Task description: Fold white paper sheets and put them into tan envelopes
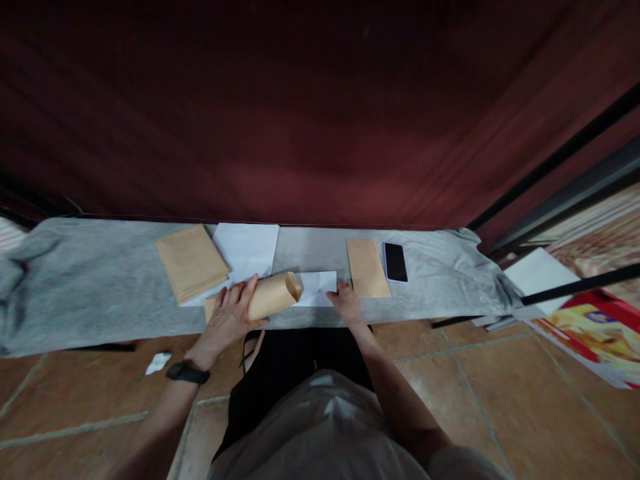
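Observation:
My left hand point(231, 311) grips a brown paper envelope point(273, 298); its mouth bulges apart and faces right. Just right of that mouth lies a folded white sheet of paper point(315, 288), its left end hidden behind the envelope. The fingers of my right hand point(346, 302) are closed at the sheet's right edge. Beyond my left hand is a stack of brown envelopes point(193, 260), partly over a pile of white paper point(250, 247). A single brown envelope point(367, 268) lies flat just right of my right hand.
A phone point(396, 262) lies right of the single envelope. Grey cloth point(115, 287) covers the narrow bench, and a dark red panel point(310, 133) rises behind it. A red and yellow box point(595, 333) stands at the right. Crumpled white tissue point(158, 363) is on the tiled floor.

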A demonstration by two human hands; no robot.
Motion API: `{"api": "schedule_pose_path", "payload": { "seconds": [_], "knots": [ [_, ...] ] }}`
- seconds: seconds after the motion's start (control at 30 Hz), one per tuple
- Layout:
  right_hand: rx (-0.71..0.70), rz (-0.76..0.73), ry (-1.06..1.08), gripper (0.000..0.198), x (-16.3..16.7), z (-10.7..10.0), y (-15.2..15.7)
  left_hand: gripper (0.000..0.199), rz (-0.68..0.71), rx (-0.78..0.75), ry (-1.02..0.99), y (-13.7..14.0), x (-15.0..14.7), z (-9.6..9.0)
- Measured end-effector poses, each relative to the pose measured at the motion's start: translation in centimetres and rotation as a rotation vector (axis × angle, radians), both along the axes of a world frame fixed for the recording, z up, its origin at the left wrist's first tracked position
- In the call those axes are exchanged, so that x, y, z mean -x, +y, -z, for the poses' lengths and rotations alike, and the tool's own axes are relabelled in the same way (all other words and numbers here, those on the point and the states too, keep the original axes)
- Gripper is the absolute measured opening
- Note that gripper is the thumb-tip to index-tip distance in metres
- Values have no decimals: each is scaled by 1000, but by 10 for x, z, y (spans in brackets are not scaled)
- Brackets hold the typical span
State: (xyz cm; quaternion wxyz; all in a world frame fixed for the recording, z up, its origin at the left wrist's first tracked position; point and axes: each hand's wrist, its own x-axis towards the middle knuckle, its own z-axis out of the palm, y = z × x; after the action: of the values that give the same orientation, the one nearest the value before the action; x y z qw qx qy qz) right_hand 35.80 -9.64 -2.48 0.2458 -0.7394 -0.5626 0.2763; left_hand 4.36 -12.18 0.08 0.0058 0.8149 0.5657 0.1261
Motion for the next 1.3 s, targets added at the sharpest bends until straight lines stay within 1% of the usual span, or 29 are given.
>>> {"api": "schedule_pose_path", "payload": {
  "seconds": [0.07,0.13,0.2,0.3,0.33,0.37,0.47,0.6,0.73,0.87,0.93,1.17,1.3],
  "knots": [
    [-63,-15,77,6,-7,0,0,108,-18,6,-12,-1,1,0],
    [-110,-17,134,8,-15,-2,-2,109,-30,3,-14,-1,3,0],
    [-224,14,231,11,-24,-6,-5,111,-34,-4,-10,-1,4,2],
    [-460,109,417,18,-35,-12,-13,111,-30,-11,-19,-1,4,4],
    [-506,129,473,20,-37,-14,-17,111,-27,-15,-27,0,4,4],
    [-517,131,511,22,-37,-16,-20,112,-21,-19,-37,0,3,4],
    [-478,72,547,24,-32,-21,-27,113,-7,-45,-66,1,0,3],
    [-447,-8,477,23,-28,-28,-31,113,-1,-97,-46,3,-4,0],
    [-416,-158,441,21,-38,-37,-27,113,13,-119,-4,4,-4,0],
    [-365,-287,392,22,-48,-48,-21,111,18,-131,-7,6,-4,1],
    [-362,-303,368,21,-51,-52,-19,110,25,-139,-12,7,-6,2],
    [-380,-271,286,14,-52,-56,-18,105,79,-174,-27,13,-14,2],
    [-388,-258,251,17,-51,-64,-21,108,75,-171,-73,16,-23,0]
  ]
}}
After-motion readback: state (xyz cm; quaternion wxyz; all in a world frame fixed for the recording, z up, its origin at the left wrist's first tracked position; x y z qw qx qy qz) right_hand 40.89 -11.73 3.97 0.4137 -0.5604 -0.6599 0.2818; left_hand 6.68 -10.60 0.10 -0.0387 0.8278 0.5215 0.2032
